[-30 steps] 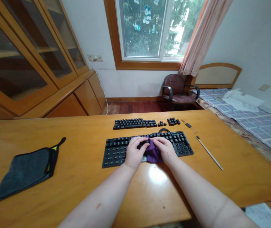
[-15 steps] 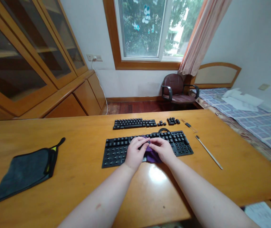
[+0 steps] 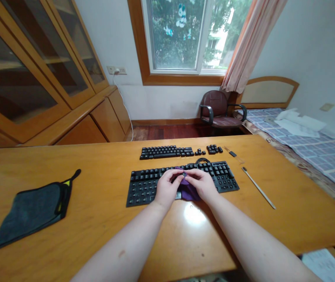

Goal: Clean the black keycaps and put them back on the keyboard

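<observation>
My left hand (image 3: 168, 187) and my right hand (image 3: 202, 185) meet over the middle of a black keyboard (image 3: 143, 190). Both are closed in pinches on a purple cloth (image 3: 190, 193), whose lower end hangs over the keyboard's front edge. A small dark keycap (image 3: 184, 174) shows between the fingertips, against the cloth; its marking is too small to read. Many switches on the keyboard are bare, while the back rows and part of the right end carry caps. My hands hide the keyboard's centre.
Behind the keyboard lie rows of removed keycaps (image 3: 166, 152) and a smaller cluster (image 3: 213, 149). To the right are a wire keycap puller (image 3: 232, 154) and a thin brush (image 3: 259, 188). A folded dark grey cloth (image 3: 35, 213) rests at the left of the wooden table (image 3: 97, 188).
My fingertips have shifted slightly around the cloth, and the keycap between them shows more clearly. The keyboard and the other things on the table stay in place.
</observation>
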Motion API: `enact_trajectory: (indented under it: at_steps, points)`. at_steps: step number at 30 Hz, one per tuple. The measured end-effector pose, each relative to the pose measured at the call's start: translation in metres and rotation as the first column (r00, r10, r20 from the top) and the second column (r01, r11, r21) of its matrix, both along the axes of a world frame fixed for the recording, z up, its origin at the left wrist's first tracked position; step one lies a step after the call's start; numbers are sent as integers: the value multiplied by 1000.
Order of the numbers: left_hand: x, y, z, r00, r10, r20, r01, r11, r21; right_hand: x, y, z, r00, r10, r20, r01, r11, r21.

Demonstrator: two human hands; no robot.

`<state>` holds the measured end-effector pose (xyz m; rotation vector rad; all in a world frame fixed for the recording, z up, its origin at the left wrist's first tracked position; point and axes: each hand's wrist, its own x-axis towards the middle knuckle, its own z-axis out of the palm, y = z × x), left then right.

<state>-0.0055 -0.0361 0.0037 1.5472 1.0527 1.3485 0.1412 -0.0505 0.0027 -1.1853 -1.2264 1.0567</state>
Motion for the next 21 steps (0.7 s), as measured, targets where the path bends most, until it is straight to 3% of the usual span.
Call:
enact_trajectory:
  at_steps: [5,15,21]
  points:
    - [4,-2,-1,990,-18,137,42,984,-170,1,-1,5,997,6,77,-15,994,112]
    - [5,-7,1,992,-3,125,29,977,-213,8,0,6,984,-70,162,27,968,248]
    - [5,-6,5,990,1,139,34,966,-255,7,-1,8,982,-10,188,-29,978,205]
